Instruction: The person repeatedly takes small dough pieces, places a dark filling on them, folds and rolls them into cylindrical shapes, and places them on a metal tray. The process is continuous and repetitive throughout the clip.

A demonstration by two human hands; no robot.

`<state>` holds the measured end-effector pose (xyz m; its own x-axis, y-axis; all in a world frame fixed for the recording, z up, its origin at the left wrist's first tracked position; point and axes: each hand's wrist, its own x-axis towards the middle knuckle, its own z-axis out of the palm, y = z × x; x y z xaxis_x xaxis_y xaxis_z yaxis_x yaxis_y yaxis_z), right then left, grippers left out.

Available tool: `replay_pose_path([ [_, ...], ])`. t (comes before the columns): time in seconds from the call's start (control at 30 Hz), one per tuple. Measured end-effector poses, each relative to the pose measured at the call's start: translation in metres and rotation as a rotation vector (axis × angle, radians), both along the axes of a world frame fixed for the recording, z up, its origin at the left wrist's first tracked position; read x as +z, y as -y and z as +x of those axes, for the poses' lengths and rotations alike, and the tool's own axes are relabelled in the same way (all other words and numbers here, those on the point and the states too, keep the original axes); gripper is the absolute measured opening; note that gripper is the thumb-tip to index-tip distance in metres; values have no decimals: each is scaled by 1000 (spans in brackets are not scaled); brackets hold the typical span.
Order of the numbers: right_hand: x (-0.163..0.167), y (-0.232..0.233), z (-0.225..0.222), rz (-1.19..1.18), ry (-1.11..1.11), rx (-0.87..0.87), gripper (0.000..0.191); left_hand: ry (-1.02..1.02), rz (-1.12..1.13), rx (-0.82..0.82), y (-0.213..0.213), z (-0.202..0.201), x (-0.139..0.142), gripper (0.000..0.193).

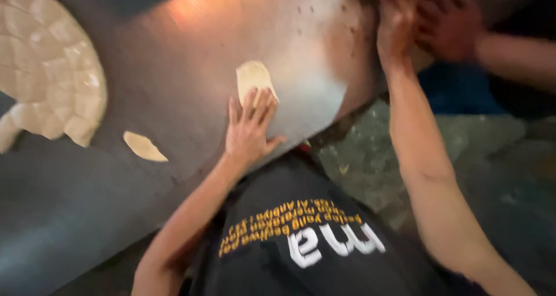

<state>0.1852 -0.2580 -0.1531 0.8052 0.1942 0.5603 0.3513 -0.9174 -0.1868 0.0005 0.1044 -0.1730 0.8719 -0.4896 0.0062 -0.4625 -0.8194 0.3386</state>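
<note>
The left hand [250, 128] lies flat and open on the metal worktop [174, 70], fingers spread, gripping nothing. Its fingertips [255, 96] press on the near edge of a small, pale dough piece [253, 77], which sits on the worktop just beyond the hand; the fingers hide that edge.

The right hand [396, 27] reaches far forward to the worktop's far corner at the top of the view. It is blurred by motion, so whether it is clenched, loose or holding something cannot be told. Just beside it, perhaps touching, is another person's hand [449, 21], also smeared; that person's forearm runs off the right edge.

Left of the left hand, well apart from it, a second dough piece [145, 146] lies flat on the worktop. Farther left, a large round stack of dough sheets [49, 76] is cut off by the left edge; its surface shows overlapping pieces, their number unclear.

Below the arms, the person's dark shirt [289, 255] with blurred lettering fills the lower middle. To the right, a mottled floor [370, 157] shows between the arms, too soft to read in detail.
</note>
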Motion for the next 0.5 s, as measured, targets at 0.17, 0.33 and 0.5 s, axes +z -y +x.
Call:
replay_pose_path([
  [0.17, 4, 0, -6, -83, -22, 13, 22, -19, -62, 31, 8, 2, 4, 98],
  [0.33, 17, -2, -14, -207, -216, 72, 18, 14, -232, 8, -12, -1, -6, 82],
  [0.5, 25, -58, -37, 236, -331, 215, 26, 60, -334, -79, -41, -1, -13, 64],
])
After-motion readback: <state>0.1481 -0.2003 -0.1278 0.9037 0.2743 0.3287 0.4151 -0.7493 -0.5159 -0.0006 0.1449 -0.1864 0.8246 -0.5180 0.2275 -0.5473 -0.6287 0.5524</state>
